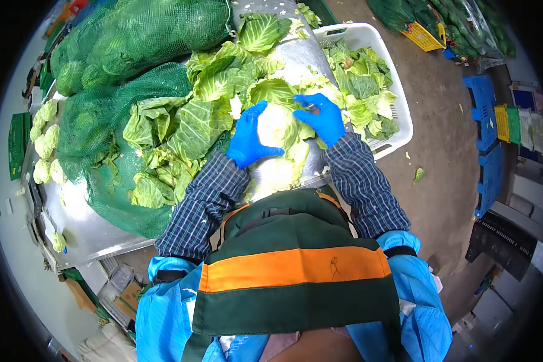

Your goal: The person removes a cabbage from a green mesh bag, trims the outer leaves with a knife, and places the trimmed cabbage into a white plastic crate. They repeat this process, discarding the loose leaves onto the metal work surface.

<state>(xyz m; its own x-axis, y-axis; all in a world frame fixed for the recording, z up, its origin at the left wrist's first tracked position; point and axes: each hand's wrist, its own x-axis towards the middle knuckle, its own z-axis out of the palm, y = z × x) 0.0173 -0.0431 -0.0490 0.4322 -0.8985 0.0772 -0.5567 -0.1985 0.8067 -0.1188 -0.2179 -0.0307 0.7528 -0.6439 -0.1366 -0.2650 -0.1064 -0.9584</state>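
We hold the cabbage [277,130] mid-tabletop [90,229]: left hand [250,140] fingers wrap its left side, likely steadying it, right hand [323,117] fingers curl shut at its far-right top, contents unclear, basket [406,128] of leaves just right.

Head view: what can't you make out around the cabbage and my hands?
1. Head view: what the right hand grips. Only a dark speck shows and the hand covers the rest.
2. Head view: the side of the cabbage under the left hand.
3. Head view: the floor of the basket, buried under leaves.
4. Head view: the tops of the sacks, cut off by the upper edge.
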